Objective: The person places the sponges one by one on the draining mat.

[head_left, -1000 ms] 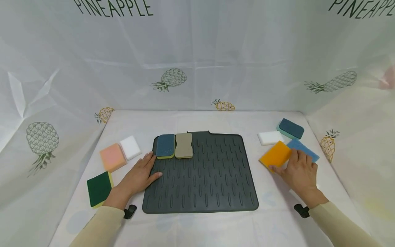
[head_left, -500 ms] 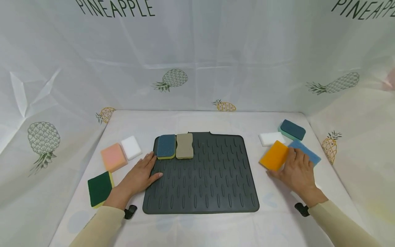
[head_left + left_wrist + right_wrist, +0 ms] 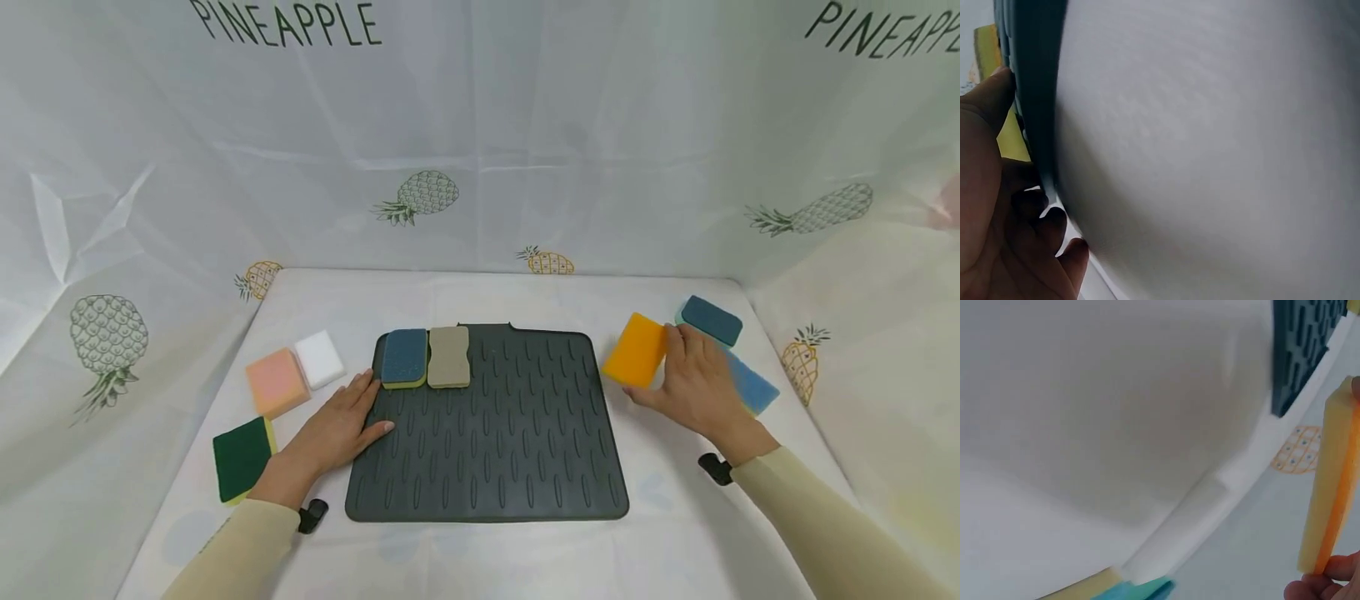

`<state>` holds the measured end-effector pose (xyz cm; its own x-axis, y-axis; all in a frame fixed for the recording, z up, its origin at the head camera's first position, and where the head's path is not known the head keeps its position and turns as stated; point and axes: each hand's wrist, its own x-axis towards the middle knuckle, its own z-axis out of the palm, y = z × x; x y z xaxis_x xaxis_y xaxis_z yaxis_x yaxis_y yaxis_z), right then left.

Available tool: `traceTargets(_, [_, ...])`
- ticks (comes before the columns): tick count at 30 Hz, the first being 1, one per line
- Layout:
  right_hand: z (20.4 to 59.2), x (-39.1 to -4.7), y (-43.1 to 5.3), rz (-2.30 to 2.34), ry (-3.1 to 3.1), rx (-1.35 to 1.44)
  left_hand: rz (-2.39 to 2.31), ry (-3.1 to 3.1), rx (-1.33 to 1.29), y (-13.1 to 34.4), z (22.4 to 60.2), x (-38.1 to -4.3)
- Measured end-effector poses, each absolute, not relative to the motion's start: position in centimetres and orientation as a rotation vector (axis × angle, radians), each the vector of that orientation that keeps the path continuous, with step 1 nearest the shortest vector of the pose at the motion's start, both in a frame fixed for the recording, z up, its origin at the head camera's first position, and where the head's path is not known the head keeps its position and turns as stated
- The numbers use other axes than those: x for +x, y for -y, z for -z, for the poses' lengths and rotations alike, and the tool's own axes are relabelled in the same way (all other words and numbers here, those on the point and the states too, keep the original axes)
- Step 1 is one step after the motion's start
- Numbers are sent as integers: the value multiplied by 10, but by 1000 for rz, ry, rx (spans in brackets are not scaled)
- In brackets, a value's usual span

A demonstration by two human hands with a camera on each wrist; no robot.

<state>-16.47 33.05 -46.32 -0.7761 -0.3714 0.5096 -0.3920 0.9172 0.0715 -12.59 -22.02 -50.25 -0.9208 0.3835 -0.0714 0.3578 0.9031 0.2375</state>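
Orange sponge (image 3: 634,352) nearer mat (image 3: 495,433), pale layer (image 3: 1325,481) only in right-wrist view

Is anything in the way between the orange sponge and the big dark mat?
Nothing visible is. The orange sponge, held in the right grip, is just right of the dark mat. The blue sponge and beige sponge on it are at its left.

Sponge (image 3: 636,348) orange and pale yellow; mat (image 3: 495,442) dark grey, dash-patterned; backdrop (image 3: 600,142) white, pineapple-printed.
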Motion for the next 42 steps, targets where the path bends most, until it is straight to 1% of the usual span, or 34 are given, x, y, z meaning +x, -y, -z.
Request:
traceTargets(11, [455, -190, -256, -134, 2774, 694, -320, -2984, 594, 220, 502, -122])
traceTargets(21, [465, -217, -200, -177, 2881, 906, -349, -2983, 589, 222, 507, -122])
traceTargets(30, [474, -230, -170, -122, 2958, 992, -329, -2976, 592, 221, 505, -123])
traceTargets(42, [480, -240, -150, -107, 3026, 1077, -326, -2989, 594, 221, 505, -122])
